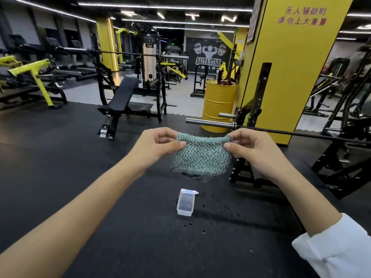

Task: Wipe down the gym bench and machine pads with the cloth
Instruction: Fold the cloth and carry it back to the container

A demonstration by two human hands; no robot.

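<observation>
The cloth [200,155] hangs in the air between the two hands, in front of the person and above the black floor mat [80,157]. The left hand [154,146] pinches its upper left corner between thumb and curled fingers, and the right hand [255,149] pinches the upper right corner in the same way, so the top edge is stretched between them with a light sag. The cloth is a soft woven piece, green-blue with pale threads that make a small scale-like pattern. A darker black-and-white border runs along the bottom and up the right side. Its lower part seems doubled, with a second layer showing under the edge. The mat looks like grainy rubber with some small holes. A small clear plastic box [185,201], rectangular, stands on it under the cloth. The bench [122,93] stands well apart, farther back on the left, with a smooth black inclined pad on a black metal frame. A steel barbell [208,122] lies on a rack to the right.
</observation>
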